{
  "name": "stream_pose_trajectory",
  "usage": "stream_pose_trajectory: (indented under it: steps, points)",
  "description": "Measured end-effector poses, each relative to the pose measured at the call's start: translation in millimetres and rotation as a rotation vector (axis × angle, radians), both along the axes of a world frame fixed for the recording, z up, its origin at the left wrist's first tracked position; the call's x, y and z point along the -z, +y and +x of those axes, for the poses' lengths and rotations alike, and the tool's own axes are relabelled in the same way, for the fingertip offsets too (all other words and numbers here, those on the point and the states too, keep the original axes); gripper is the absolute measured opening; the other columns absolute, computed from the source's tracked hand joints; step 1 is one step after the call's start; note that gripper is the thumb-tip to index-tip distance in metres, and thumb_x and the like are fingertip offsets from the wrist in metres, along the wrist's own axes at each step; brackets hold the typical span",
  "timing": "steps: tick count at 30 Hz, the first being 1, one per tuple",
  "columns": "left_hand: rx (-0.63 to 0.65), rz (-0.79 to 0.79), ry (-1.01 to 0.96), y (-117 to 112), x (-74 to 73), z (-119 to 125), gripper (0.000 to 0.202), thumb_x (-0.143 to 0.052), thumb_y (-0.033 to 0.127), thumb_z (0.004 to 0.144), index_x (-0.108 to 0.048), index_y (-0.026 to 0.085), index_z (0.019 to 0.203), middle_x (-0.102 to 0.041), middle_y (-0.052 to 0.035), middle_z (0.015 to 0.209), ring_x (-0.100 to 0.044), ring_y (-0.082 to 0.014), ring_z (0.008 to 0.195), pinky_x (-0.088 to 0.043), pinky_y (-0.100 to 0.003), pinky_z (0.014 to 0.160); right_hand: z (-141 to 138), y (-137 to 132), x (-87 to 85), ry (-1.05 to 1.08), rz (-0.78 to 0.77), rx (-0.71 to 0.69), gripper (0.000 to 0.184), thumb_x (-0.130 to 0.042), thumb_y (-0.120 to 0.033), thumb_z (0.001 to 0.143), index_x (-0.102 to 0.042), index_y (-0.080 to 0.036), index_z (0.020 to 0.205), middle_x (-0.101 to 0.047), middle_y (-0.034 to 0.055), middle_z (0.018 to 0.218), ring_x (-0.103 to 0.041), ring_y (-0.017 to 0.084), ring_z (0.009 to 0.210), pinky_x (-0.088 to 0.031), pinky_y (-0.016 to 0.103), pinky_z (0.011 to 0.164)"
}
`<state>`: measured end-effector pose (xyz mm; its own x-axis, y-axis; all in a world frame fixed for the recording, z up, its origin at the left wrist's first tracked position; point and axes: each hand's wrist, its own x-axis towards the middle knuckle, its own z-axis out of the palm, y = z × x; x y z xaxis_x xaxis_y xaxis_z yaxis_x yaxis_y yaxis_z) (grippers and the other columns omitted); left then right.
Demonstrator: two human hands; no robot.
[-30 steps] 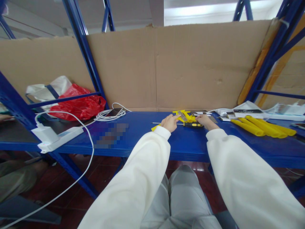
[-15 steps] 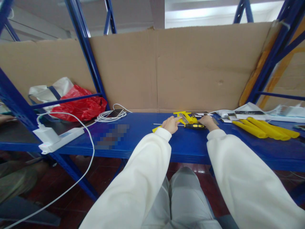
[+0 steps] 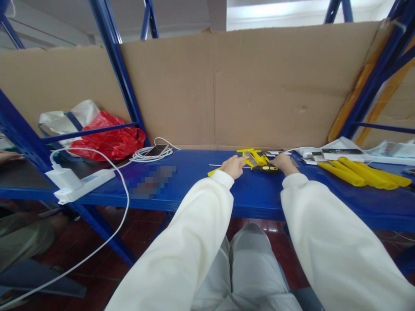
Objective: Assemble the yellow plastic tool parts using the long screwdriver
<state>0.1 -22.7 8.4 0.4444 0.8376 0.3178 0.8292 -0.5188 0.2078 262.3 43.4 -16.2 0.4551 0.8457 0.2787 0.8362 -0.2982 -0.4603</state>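
My left hand [image 3: 234, 167] is closed around a yellow tool [image 3: 214, 172], one end of which shows below the palm. Just past its fingertips lies a flat greyish metal blade [image 3: 250, 160] among yellow parts [image 3: 257, 157]. My right hand [image 3: 282, 163] has its fingers curled down at the right side of these parts; what they grip is hidden. Between the hands, on the blue table [image 3: 188, 181], lies a screwdriver [image 3: 265, 169] with a black and yellow handle. Its thin shaft points left, passing behind my left hand.
Several yellow tube-like pieces [image 3: 366, 172] lie at the right beside white packets [image 3: 340, 151]. At the left are a coiled white cable [image 3: 152, 155], a power strip [image 3: 87, 185] and a red bag [image 3: 110, 137]. A cardboard wall [image 3: 253, 90] stands behind.
The view has tilted down slightly, so the background sits a little higher. Both hands stay at about the same place by the yellow parts and the screwdriver.
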Motion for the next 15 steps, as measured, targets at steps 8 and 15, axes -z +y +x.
stream_pose_trajectory:
  steps: [8, 15]
  points:
    - [0.01, -0.012, -0.003, 0.0, 0.7, -0.3, 0.051, -0.051, 0.024, 0.11, -0.062, 0.037, 0.158, -0.07, -0.0075, 0.132, -0.068, -0.0237, 0.129, -0.054, -0.031, 0.107, -1.1, -13.2, -3.3, -0.062, -0.089, 0.093, 0.034, -0.077, -0.025, 0.085, -0.081, -0.008, 0.114, -0.08, 0.0259, 0.109, -0.078, 0.035, 0.11, -0.06, 0.034, 0.087]
    - [0.009, -0.037, -0.001, 2.6, 2.4, 0.5, 0.05, -0.051, 0.026, 0.111, -0.063, 0.037, 0.158, -0.069, -0.0073, 0.135, -0.067, -0.0241, 0.131, -0.052, -0.031, 0.109, 10.3, -13.8, 1.2, -0.038, 0.076, 0.049, 0.021, -0.074, -0.027, 0.082, -0.084, -0.014, 0.095, -0.081, 0.0193, 0.093, -0.079, 0.036, 0.104, -0.06, 0.036, 0.082]
